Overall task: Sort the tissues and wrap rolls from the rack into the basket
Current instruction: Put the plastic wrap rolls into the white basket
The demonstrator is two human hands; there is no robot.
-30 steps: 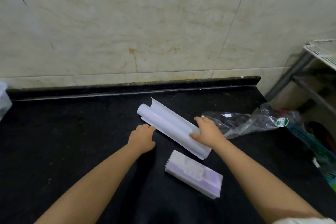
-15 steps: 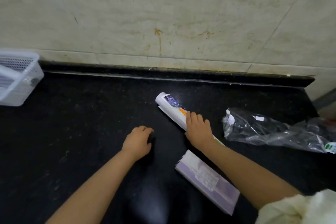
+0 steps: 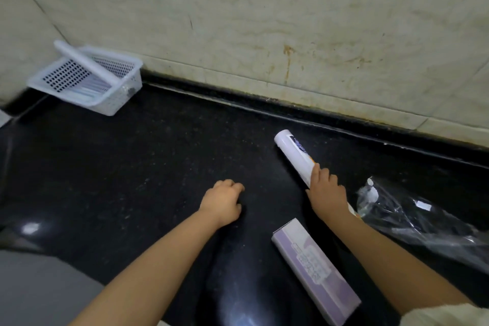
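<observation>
A white wrap roll [image 3: 293, 153] with a printed label lies on the black counter [image 3: 148, 174], pointing toward the wall. My right hand [image 3: 326, 193] is closed around its near end. My left hand [image 3: 222, 201] rests on the counter as a loose fist, holding nothing, left of the roll. A flat lilac tissue box [image 3: 315, 268] lies near the front edge between my forearms. The white perforated basket [image 3: 87, 82] sits far left against the wall, tilted, with a white roll or box leaning across it and something striped inside.
A crumpled clear plastic bag [image 3: 412, 222] lies to the right of my right hand. A tiled wall [image 3: 264, 21] runs behind the counter. A grey surface [image 3: 34, 288] shows below the counter's front left edge.
The view has swung left, bringing the basket fully into sight. The loose sheet got rolled up tight; my right hand now grips the roll's near end. My left hand drew back off it.
</observation>
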